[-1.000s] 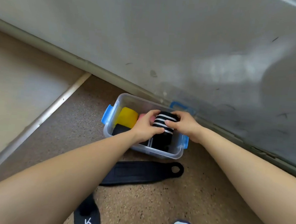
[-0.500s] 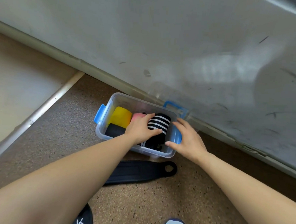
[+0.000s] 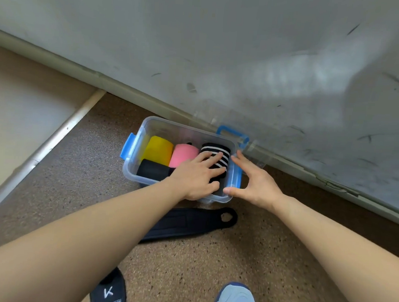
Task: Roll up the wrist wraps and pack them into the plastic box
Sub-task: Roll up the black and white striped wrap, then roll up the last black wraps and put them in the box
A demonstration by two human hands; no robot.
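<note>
While the left hand [image 3: 198, 177] presses straight fingers [image 3: 211, 156] on the striped wrist wrap roll [image 3: 217, 149] inside the plastic box [image 3: 130, 170] | right hand [image 3: 256, 184] spread open at the box's end, holding nothing | risk: roll may uncoil once released | black wrist wrap [image 3: 189, 222] lies unrolled on floor [image 3: 76, 166]

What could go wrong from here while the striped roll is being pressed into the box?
1. The left hand presses the striped roll with flat fingers only; once released, it may spring up or unroll.
2. The plastic box already looks crowded with the yellow roll, pink roll and black roll, so the flat black wrap on the floor may not fit.
</note>
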